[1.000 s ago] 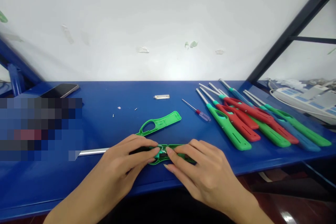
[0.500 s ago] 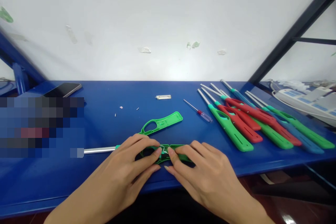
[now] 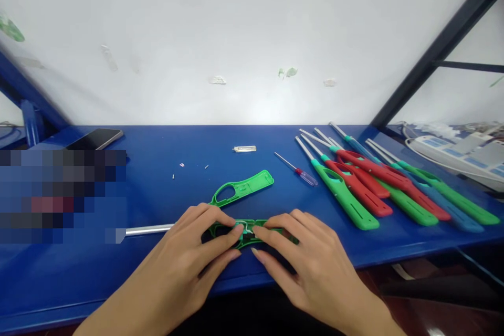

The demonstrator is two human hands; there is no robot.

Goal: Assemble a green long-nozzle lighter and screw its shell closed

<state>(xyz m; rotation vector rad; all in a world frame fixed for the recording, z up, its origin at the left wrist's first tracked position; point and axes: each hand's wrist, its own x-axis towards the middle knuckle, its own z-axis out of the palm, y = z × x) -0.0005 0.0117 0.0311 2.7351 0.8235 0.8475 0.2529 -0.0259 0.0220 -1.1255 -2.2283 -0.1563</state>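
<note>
Fingers of the left hand and right hand are clamping an opened green lighter shell between them on the blue surface, apparently steadying its exposed parts, while the loose green half is lying just beyond the fingertips, seemingly within easy reach.

The blue surface is bearing a dark phone on the far left, with three tiny loose bits lying left of centre and a small clear-and-metallic piece resting near the far edge. An open green shell half is lying on it nearer the middle, and a screwdriver is slanting to its right. On the right, green, red and blue long-stemmed lighters are lying bunched, some overlapping, their metal stems pointing far.
</note>
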